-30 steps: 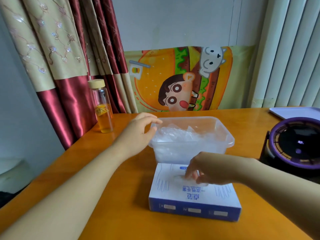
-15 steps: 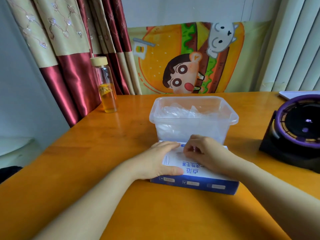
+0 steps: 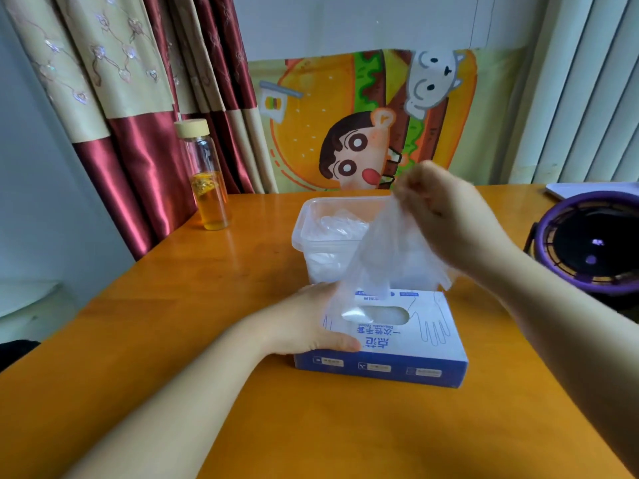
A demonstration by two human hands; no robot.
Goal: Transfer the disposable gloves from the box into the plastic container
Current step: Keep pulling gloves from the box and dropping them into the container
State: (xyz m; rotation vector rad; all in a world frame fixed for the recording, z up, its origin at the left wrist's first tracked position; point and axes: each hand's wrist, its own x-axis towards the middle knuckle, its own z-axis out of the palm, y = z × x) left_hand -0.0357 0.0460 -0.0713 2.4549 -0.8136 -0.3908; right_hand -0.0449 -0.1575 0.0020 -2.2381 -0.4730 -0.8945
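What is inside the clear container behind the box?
Crumpled gloves lie inside the container. The hanging glove held up by the right hand covers its right half, so what is there cannot be seen.

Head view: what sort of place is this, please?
Most likely a room in a home: patterned curtains, a cartoon poster at the wall, and a wooden table with a drink bottle on it.
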